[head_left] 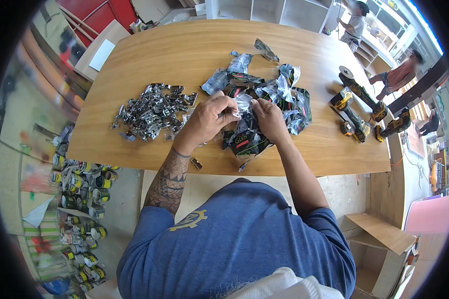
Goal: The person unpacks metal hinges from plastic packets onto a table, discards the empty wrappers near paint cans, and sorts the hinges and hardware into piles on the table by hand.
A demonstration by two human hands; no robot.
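Past the white cloth (287, 285), I see left hand (213, 118) and right hand (271, 120), each grip pinched tight on a crumpled clear packet (244, 105) between them above the worktop (169, 50), metal fittings (152, 112) heaped nearer the left.

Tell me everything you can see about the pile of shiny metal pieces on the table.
The pile is a loose heap of many small, silvery pieces that look like polished metal. They overlap and lie jumbled at different angles, with a few strays around the edges; their finer shapes are too small to make out. It sits on the wooden table, to the left of the left hand, and neither hand holds it.
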